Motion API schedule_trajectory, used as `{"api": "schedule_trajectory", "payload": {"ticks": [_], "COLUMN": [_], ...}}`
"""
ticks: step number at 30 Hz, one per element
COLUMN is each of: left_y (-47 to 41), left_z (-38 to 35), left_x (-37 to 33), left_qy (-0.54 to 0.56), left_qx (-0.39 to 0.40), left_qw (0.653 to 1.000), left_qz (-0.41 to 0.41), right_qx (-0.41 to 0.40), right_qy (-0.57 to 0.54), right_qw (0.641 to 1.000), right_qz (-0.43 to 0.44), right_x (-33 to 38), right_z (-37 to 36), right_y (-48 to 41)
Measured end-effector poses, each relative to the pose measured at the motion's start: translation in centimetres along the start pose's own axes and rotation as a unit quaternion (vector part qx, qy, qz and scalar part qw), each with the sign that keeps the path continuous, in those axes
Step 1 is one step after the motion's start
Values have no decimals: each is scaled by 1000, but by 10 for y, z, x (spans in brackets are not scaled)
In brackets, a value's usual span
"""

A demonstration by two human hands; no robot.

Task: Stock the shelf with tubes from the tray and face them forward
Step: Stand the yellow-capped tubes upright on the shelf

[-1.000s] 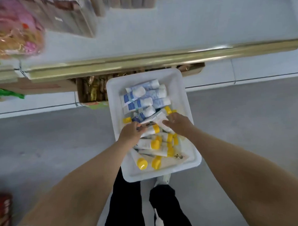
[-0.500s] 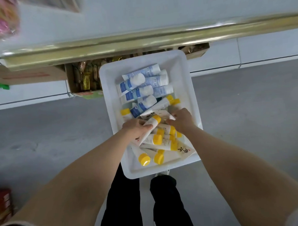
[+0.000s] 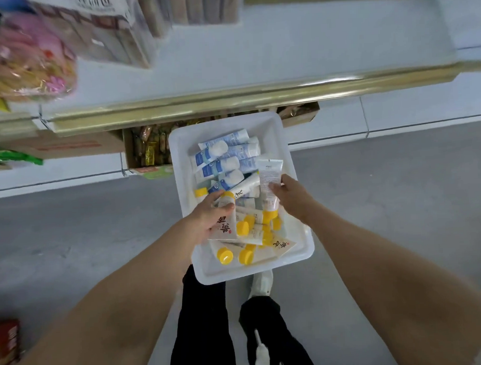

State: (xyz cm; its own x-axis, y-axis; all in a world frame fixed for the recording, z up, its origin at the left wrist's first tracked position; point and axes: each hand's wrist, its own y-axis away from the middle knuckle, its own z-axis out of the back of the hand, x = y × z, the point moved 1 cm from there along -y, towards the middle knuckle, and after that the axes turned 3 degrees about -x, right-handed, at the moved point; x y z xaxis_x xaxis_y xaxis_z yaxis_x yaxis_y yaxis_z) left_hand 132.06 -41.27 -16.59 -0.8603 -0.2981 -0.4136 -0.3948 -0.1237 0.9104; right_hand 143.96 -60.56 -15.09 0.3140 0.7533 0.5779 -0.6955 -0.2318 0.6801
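Observation:
A white tray (image 3: 302, 240) on the grey floor holds several tubes: blue-and-white ones (image 3: 227, 155) at the far end, cream ones with yellow caps (image 3: 244, 227) at the near end. My left hand (image 3: 208, 221) grips a cream yellow-capped tube (image 3: 224, 227) with black characters, just above the pile. My right hand (image 3: 289, 196) holds another cream tube (image 3: 269, 178) upright, yellow cap down, printed back toward me. The white shelf (image 3: 283, 48) with a gold front rail lies beyond the tray.
Boxes (image 3: 111, 30) and a pink snack bag (image 3: 27, 62) stand on the shelf's left part. An open carton of wrapped goods (image 3: 149, 150) sits under the shelf behind the tray. My legs (image 3: 207, 321) are below the tray. A red pack (image 3: 4, 344) lies at bottom left.
Both hands have risen out of the pile, each with a yellow-capped tube. The right hand's tube now stands upright. The view has tilted up, showing more of the shelf.

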Motion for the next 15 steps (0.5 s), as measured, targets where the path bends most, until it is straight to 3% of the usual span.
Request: {"api": "schedule_trajectory", "payload": {"ticks": [7, 15], "left_y": [72, 191], "left_z": [-9, -24], "left_x": [-45, -125], "left_qy": [35, 211], "left_qx": [46, 71], "left_qw": [993, 951], "left_qz": [-98, -217], "right_qx": [34, 132], "right_qy": [-193, -301], "right_qw": [980, 940], "right_qz": [-37, 86], "right_x": [42, 126], "right_z": [43, 115], "right_y": [54, 115]}}
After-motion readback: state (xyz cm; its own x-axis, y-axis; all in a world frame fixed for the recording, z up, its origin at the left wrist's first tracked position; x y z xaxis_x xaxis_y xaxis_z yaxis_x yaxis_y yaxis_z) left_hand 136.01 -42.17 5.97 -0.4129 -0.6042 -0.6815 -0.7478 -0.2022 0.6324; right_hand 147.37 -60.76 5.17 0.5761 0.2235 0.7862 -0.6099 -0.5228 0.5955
